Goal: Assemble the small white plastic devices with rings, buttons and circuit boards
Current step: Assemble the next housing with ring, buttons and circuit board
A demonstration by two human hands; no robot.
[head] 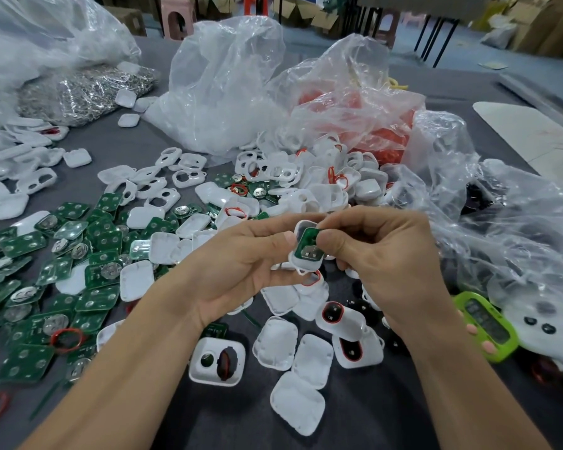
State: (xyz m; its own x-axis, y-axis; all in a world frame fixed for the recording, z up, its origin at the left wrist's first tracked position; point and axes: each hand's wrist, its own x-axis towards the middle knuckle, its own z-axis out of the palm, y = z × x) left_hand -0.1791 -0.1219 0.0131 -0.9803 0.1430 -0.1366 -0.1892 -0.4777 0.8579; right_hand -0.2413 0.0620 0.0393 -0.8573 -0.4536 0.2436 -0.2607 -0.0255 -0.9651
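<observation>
My left hand [241,264] grips a small white shell [301,266] from the left, thumb along its upper edge. A green circuit board [308,246] with a silver battery clip lies inside the shell. My right hand [381,254] pinches the shell's right side, thumb pressing on the board's upper right corner. Both hands hold it above the grey table [355,417]. Below them lie white covers [298,404] and shells with red rings and black buttons [333,315]. A heap of green boards [62,274] spreads at the left.
Clear plastic bags stand behind: one with white parts [221,92], one with red rings [371,125], one with black parts [488,196] at right. A bag of metal clips [85,92] is back left. A green device [486,326] lies at right. White frames [182,173] scatter mid-table.
</observation>
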